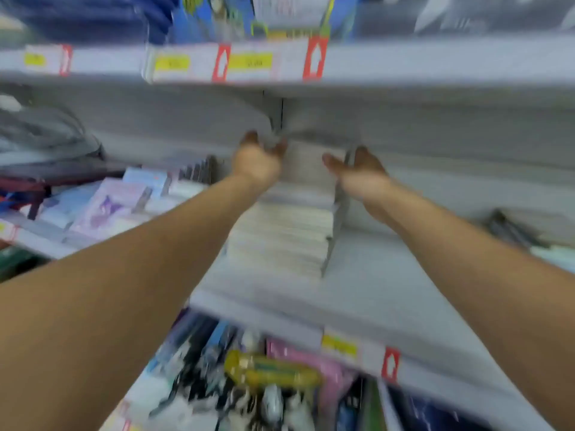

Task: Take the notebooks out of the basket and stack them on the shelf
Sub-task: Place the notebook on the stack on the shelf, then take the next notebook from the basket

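A stack of white notebooks [286, 231] lies on the grey middle shelf [367, 284], its page edges facing me, beside a thin grey divider [337, 213]. Both my arms reach deep into the shelf. My left hand [259, 157] is at the far left corner of the stack and my right hand [357, 169] is at its far right corner, by the divider. The fingers of both look spread and fairly straight, with nothing held in them. The picture is blurred by motion. No basket is in view.
An upper shelf [404, 60] with yellow price tags and red arrow labels hangs close above my hands. Pastel notebooks [115, 203] lie on the shelf to the left. Dark items [513, 228] sit at the right. Colourful stationery packs [273, 374] fill the shelf below.
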